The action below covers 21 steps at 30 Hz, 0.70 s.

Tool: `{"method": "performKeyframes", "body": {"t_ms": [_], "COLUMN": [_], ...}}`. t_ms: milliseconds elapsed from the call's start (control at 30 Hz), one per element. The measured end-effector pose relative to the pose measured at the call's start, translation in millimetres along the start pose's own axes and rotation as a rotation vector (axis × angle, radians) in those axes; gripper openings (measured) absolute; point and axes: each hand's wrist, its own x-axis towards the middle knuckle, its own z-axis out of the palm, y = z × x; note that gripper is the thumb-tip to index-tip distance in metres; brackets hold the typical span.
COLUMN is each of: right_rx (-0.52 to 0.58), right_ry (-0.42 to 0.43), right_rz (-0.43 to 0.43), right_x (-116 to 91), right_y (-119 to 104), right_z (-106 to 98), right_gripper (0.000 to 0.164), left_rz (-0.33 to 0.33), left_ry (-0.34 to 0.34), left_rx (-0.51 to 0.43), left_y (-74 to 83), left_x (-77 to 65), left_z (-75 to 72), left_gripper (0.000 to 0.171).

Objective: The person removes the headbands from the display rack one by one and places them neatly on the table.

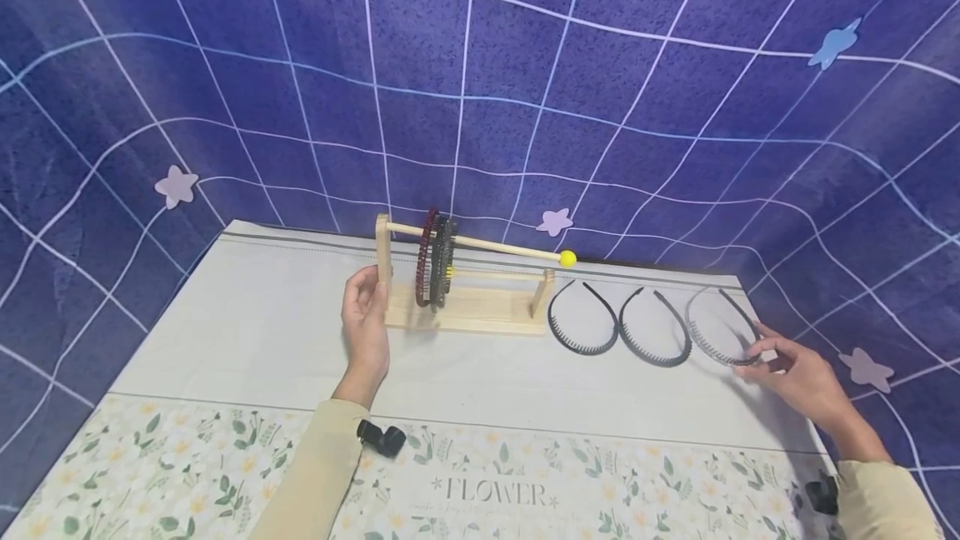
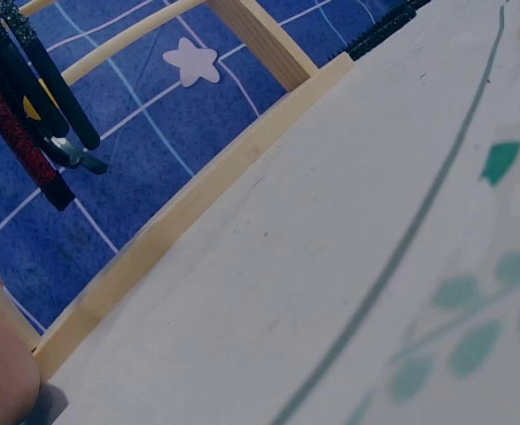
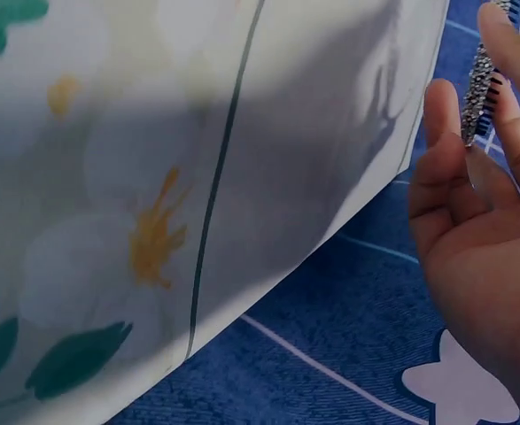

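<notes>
To the right of two black toothed headbands point(image 1: 658, 362), my right hand point(image 1: 806, 377) pinches a glittery silver headband point(image 3: 477, 97) while my left hand point(image 1: 365, 323) grips the wooden display stand point(image 1: 472, 322) — seemingly the pick-up step, the next move calling for a steady lift.

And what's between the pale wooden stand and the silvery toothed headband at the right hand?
In the head view, a black curved toothed headband and, beside it, a second dark toothed headband lie there.
</notes>
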Motion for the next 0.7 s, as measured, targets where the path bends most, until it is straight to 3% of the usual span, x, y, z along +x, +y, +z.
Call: {"method": "performKeyframes", "body": {"t_ms": [267,500,700], "right_rx": [-0.088,-0.058,-0.099], "right_ry": [-0.027,-0.067,-0.083], "right_rz": [0.031,0.091,0.108], "right_x": [2,1,3], "right_y": [19,22,23], "right_z": [-1,1,2], "right_gripper": [0.036,0.044,0.048], "left_rz": [-0.001,-0.002,-0.003], "left_ry": [0.01,0.003,0.005], "left_rx": [-0.015,-0.002,-0.001], "left_y": [1.2,0.5,1.8], "left_x": [-0.3,0.3,-0.4], "left_z": [2.3,2.3,1.4], "left_gripper": [0.026,0.026,0.027]}}
